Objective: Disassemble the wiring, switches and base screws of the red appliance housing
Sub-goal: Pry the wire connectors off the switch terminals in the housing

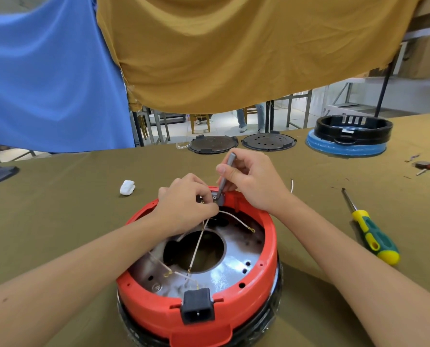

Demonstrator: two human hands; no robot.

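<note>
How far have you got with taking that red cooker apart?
Partly done. Already done: the red housing lies open and several white wires hang loose inside. In hand: the right hand works a thin grey tool at the part on the far rim, while the left hand holds the wires there. Left: the black plug socket sits in the near rim, wires attached.

Housing on table, screwdriver to its right
</note>
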